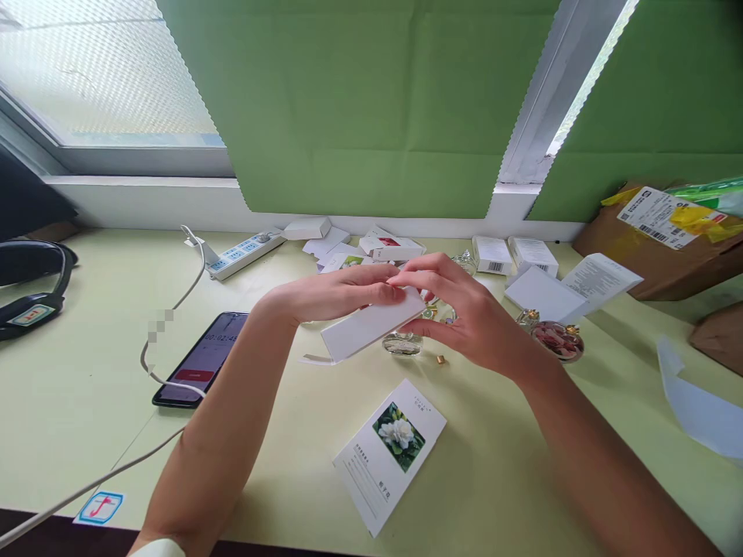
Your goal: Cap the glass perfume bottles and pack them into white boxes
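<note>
Above the middle of the desk, both hands are on a small white cardboard box (368,331), its long plain side towards me. My left hand (337,294) closes over its upper edge, with the thumb along the top. At the box's right end my right hand (470,317) grips with bent fingers; they hide that end. A narrow white flap hangs at the left end. Behind the box and right hand stands a clear glass bottle (402,343), partly hidden. A small gold cap (440,360) lies beside it. Nearer me is a flat white printed carton (390,456) with a white flower picture.
A phone (200,360), a cable and a power strip (247,254) lie left, headphones (35,286) further out. White boxes (492,255) and papers line the back. On the right are a round bottle with pink contents (558,340), an open leaflet (600,282) and a brown carton (615,240).
</note>
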Demonstrator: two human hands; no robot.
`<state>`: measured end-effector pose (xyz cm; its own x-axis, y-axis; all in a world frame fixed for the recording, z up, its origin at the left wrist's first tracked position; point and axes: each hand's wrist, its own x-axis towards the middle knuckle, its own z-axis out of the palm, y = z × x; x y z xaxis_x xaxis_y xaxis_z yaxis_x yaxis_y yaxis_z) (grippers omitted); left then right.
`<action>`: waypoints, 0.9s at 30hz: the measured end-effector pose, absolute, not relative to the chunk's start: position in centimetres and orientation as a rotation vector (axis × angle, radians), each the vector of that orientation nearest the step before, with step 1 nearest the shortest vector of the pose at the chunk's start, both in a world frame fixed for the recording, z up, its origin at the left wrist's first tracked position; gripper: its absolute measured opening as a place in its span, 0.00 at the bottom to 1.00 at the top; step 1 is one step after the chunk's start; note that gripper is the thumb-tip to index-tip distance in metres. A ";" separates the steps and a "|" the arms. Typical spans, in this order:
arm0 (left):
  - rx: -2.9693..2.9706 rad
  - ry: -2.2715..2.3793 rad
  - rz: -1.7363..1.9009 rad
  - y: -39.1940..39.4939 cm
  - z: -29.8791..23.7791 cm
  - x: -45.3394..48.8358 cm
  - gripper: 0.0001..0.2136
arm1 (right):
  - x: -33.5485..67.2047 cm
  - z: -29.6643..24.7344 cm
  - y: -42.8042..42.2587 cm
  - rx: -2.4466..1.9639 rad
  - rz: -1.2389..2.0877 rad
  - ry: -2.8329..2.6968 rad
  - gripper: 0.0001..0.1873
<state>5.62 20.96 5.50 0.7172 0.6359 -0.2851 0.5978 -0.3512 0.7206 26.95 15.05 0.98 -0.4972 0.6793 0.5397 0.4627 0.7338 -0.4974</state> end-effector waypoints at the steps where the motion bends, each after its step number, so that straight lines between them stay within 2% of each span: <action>1: 2.038 0.924 0.040 20.9 5.4 5.8 0.20 | 27.0 1.0 15.1 -0.858 0.390 -2.181 0.22; 7: 2.012 0.972 0.067 20.9 5.2 5.9 0.25 | 27.7 1.2 15.4 -0.932 0.463 -2.179 0.21; 11: 1.851 0.992 0.323 21.5 5.6 5.8 0.38 | 29.0 1.3 16.0 -1.011 0.502 -1.996 0.19; 13: 1.853 1.000 0.472 21.5 5.8 5.9 0.41 | 29.9 1.1 16.4 -1.078 0.585 -1.870 0.18; 15: 1.957 1.062 0.622 21.2 6.1 6.2 0.38 | 30.7 0.9 16.7 -1.154 0.677 -1.761 0.19; 18: 2.155 1.213 0.796 20.4 6.4 6.4 0.28 | 31.8 0.7 17.2 -1.192 0.786 -1.619 0.22; 20: 2.280 1.292 0.857 19.5 6.7 6.4 0.27 | 32.3 0.8 17.4 -1.152 0.792 -1.517 0.21; 23: 2.508 1.239 0.640 17.5 6.6 6.7 0.22 | 33.1 1.2 17.6 -1.060 0.729 -1.383 0.18; 27: 2.787 0.747 -0.093 13.4 3.1 9.1 0.20 | 33.9 1.7 17.8 -0.976 0.678 -1.283 0.17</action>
